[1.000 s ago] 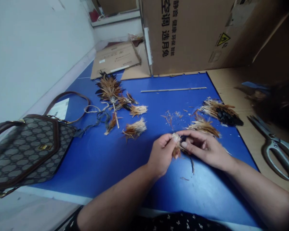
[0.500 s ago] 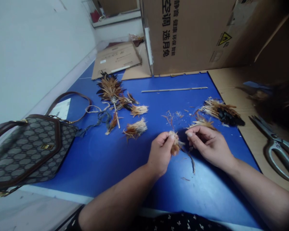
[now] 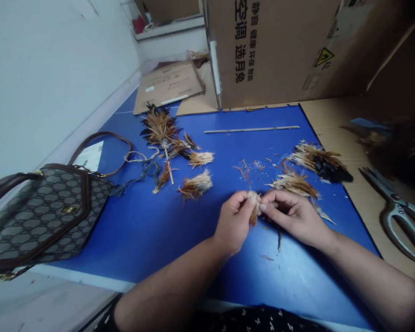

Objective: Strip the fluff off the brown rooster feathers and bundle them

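My left hand (image 3: 232,222) pinches a small bundle of brown and cream feathers (image 3: 254,208) over the blue table (image 3: 152,230). My right hand (image 3: 293,214) meets it from the right, fingertips closed on the same bundle. A loose feather bunch (image 3: 293,183) lies just beyond my right hand. A dark feather strand (image 3: 279,239) lies on the table below my hands.
Feather bunches (image 3: 196,183) and a feather duster piece (image 3: 159,127) lie mid-table; another pile (image 3: 320,161) sits right. A patterned handbag (image 3: 38,214) is at the left, large scissors (image 3: 399,212) on cardboard at right, a thin stick (image 3: 251,129) and a big carton (image 3: 280,46) behind.
My right hand had drawn away from the bundle half a second ago; now it is back, pinching the feathers together with my left hand.
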`<control>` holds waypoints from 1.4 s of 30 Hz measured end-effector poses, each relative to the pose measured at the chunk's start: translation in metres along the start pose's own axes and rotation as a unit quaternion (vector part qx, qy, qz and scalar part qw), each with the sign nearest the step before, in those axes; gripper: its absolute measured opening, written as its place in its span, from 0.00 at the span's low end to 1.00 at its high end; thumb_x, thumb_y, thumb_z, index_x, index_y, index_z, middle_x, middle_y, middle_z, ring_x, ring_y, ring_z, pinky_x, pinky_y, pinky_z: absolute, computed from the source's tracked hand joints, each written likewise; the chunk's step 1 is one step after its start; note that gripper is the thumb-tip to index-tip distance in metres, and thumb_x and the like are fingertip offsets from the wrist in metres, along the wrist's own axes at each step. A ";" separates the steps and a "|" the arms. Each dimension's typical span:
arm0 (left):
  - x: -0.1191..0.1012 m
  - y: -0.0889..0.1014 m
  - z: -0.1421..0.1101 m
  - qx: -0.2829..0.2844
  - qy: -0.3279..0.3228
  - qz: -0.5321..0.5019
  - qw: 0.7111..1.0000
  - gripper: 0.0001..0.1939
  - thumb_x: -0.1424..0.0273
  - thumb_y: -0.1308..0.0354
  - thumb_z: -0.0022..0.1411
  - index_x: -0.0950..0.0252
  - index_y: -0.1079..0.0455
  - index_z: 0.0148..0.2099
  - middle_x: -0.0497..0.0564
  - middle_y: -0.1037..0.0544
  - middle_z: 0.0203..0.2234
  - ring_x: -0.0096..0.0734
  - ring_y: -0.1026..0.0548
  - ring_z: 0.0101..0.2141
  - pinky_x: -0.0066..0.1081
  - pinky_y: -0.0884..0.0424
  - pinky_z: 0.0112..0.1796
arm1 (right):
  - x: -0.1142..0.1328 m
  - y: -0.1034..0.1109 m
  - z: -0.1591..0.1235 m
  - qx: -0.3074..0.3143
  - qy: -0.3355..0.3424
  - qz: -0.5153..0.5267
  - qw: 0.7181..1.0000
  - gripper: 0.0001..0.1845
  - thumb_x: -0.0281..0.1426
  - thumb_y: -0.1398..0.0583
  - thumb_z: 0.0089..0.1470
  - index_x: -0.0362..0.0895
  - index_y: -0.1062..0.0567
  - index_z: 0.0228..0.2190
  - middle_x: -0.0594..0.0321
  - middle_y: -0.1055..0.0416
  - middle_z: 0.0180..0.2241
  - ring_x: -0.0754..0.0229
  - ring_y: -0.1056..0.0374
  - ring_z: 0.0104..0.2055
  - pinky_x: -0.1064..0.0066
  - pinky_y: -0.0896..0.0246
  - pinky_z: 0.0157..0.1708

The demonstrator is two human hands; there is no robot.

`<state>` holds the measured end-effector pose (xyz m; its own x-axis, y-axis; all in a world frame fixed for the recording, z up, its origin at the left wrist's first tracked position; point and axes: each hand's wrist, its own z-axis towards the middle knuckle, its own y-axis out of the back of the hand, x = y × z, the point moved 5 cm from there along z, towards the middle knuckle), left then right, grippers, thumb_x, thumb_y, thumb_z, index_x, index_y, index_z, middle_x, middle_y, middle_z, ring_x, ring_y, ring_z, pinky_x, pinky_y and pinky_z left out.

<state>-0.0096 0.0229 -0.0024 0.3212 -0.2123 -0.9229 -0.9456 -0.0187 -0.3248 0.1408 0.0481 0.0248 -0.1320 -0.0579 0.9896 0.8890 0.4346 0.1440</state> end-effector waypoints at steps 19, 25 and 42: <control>0.002 0.005 0.003 -0.050 0.004 0.011 0.999 0.22 0.50 0.37 0.69 0.66 0.29 0.36 0.47 0.28 0.22 0.23 0.36 0.22 0.27 0.39 0.26 | -0.006 0.016 0.000 -0.073 -0.029 0.054 0.995 0.15 0.44 0.30 0.60 0.44 0.18 0.36 0.64 0.27 0.27 0.65 0.38 0.26 0.71 0.39 0.27; -0.002 0.000 0.001 -0.010 -0.010 0.004 1.000 0.22 0.52 0.35 0.68 0.66 0.30 0.33 0.45 0.31 0.22 0.22 0.38 0.22 0.26 0.39 0.27 | -0.002 0.001 0.000 -0.013 -0.038 0.048 0.998 0.17 0.45 0.33 0.63 0.43 0.18 0.34 0.64 0.26 0.26 0.65 0.37 0.26 0.72 0.39 0.28; 0.002 0.004 0.001 -0.016 0.009 0.025 1.000 0.26 0.44 0.40 0.69 0.65 0.29 0.42 0.44 0.32 0.21 0.23 0.38 0.21 0.26 0.40 0.24 | -0.003 -0.008 -0.002 0.039 -0.074 0.063 0.995 0.21 0.49 0.33 0.61 0.43 0.20 0.34 0.67 0.33 0.22 0.67 0.44 0.23 0.73 0.47 0.24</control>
<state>-0.0128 0.0229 -0.0058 0.2722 -0.2315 -0.9340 -0.9619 -0.0382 -0.2708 0.1351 0.0427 0.0203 -0.0909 0.1317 0.9871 0.8669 0.4984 0.0133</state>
